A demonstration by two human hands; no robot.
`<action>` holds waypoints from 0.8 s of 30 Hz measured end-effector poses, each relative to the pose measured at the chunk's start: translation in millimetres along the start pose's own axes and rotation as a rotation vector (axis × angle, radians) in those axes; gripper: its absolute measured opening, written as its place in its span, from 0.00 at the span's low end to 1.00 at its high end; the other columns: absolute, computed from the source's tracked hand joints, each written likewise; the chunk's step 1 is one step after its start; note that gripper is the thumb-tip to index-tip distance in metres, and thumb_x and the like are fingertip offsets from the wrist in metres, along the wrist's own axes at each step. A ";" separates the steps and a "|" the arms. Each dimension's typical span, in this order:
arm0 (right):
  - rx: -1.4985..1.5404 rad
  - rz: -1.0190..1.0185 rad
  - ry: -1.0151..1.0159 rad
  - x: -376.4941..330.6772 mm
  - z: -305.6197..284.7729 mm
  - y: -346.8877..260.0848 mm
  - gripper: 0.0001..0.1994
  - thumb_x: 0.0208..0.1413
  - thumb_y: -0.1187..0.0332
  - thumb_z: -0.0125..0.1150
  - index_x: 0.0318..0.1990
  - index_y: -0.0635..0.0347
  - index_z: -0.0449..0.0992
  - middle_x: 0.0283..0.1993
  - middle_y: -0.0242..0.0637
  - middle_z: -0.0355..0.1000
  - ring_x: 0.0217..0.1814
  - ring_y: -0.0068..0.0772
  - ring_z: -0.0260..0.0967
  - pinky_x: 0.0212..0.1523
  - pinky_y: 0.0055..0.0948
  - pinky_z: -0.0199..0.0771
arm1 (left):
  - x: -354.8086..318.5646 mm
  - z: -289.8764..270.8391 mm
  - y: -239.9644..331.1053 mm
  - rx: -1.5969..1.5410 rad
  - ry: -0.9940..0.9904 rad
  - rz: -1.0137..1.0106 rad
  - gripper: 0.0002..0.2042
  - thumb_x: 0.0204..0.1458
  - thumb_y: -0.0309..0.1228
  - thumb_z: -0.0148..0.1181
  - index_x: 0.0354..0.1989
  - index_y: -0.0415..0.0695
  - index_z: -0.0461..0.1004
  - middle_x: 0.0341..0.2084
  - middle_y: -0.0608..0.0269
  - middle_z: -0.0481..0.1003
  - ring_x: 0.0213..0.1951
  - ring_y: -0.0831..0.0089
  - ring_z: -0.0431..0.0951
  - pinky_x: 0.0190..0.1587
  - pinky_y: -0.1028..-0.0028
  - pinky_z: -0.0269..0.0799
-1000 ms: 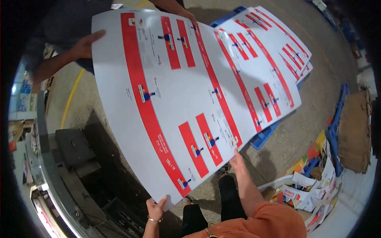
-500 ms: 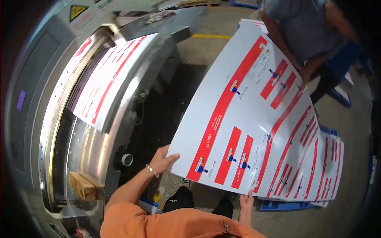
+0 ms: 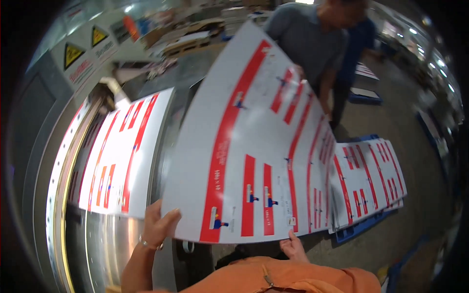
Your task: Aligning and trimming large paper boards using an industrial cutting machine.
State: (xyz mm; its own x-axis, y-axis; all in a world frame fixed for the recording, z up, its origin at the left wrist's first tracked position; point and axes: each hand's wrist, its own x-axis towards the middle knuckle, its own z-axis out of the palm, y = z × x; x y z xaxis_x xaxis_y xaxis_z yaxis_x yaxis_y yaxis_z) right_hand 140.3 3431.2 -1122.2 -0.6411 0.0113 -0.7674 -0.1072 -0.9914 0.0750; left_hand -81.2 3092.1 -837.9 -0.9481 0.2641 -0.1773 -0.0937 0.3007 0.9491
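A large white printed sheet [image 3: 195, 161] with red bands and small blue figures spans the space before me, bowed along its length. At its near left corner my left hand [image 3: 159, 225] grips the edge, thumb on top, a bracelet on the wrist. My right hand [image 3: 294, 248] pinches the near edge further right, its fingers partly under the sheet. Across from me a co-worker [image 3: 303, 39] in a grey shirt stands at the far edge, one hand touching it. On my left, a similar printed sheet [image 3: 149, 146] lies part-way in the machine's opening.
The machine [image 3: 34, 97] with yellow warning signs fills the left side. To the right, a stack of printed sheets [image 3: 371, 176] rests on a blue pallet [image 3: 349, 235]. Another person in blue [image 3: 355, 49] stands behind the co-worker. Pallets and boards [image 3: 190, 41] lie at the back.
The held sheet has swung left toward the machine, both my hands travelling with it. My view has tilted up, showing more of the background. The co-worker appears further left.
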 end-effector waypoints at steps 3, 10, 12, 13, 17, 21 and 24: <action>-0.045 -0.105 0.050 2.1 -1.0 4.0 0.12 0.57 0.66 0.55 0.46 0.59 0.69 0.42 0.34 0.73 0.43 0.28 0.71 0.39 0.28 0.75 | -19.5 14.6 12.0 -0.009 -0.002 0.135 0.15 0.48 0.32 0.60 0.38 0.32 0.72 0.30 0.62 0.75 0.32 0.79 0.72 0.36 0.77 0.69; 0.000 0.183 -0.001 9.9 -18.6 -20.8 0.12 0.58 0.65 0.55 0.48 0.54 0.68 0.44 0.31 0.71 0.42 0.25 0.69 0.33 0.24 0.69 | -67.1 29.9 27.7 -0.009 0.101 0.181 0.19 0.46 0.36 0.64 0.40 0.33 0.72 0.31 0.62 0.76 0.32 0.78 0.74 0.35 0.77 0.69; -0.037 0.291 -0.100 7.6 -19.3 -28.0 0.12 0.57 0.65 0.55 0.48 0.54 0.68 0.44 0.31 0.71 0.42 0.26 0.69 0.34 0.25 0.70 | -87.6 29.9 24.4 -0.031 0.151 0.153 0.21 0.45 0.38 0.66 0.40 0.34 0.72 0.31 0.63 0.76 0.32 0.77 0.74 0.35 0.77 0.69; -0.023 0.369 -0.108 4.3 -18.5 -29.1 0.12 0.57 0.65 0.55 0.48 0.55 0.68 0.44 0.32 0.71 0.42 0.27 0.69 0.35 0.25 0.70 | -98.2 28.4 21.5 -0.017 0.184 0.144 0.20 0.45 0.38 0.66 0.40 0.34 0.73 0.32 0.63 0.76 0.32 0.77 0.74 0.35 0.77 0.69; -0.162 0.189 -0.078 -13.6 0.9 -16.4 0.13 0.59 0.68 0.51 0.50 0.57 0.65 0.50 0.37 0.69 0.53 0.35 0.67 0.51 0.37 0.72 | -140.7 21.6 -5.9 -0.035 0.317 0.104 0.19 0.45 0.34 0.65 0.40 0.32 0.73 0.31 0.62 0.76 0.31 0.78 0.74 0.34 0.78 0.69; -0.238 0.142 -0.045 -49.8 25.9 11.7 0.14 0.60 0.70 0.48 0.53 0.59 0.62 0.54 0.40 0.66 0.57 0.38 0.65 0.55 0.42 0.69 | -167.2 -18.6 -36.9 -0.117 0.341 0.056 0.17 0.48 0.28 0.60 0.43 0.29 0.71 0.34 0.58 0.76 0.33 0.76 0.75 0.36 0.75 0.71; -0.288 0.177 -0.082 -71.2 34.5 26.2 0.15 0.60 0.71 0.47 0.55 0.61 0.60 0.56 0.41 0.65 0.59 0.40 0.63 0.58 0.44 0.67 | -182.4 -39.8 -65.7 -0.128 0.414 -0.027 0.15 0.49 0.25 0.57 0.44 0.29 0.70 0.34 0.56 0.76 0.33 0.73 0.76 0.37 0.75 0.72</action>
State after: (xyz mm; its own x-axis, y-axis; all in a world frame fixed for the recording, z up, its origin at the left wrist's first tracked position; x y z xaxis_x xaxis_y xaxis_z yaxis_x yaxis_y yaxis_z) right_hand 156.9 3408.9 -1043.6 -0.6905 -0.1654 -0.7042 0.2225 -0.9749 0.0108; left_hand 85.7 2987.7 -857.6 -0.9843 -0.1397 -0.1077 -0.1321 0.1796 0.9748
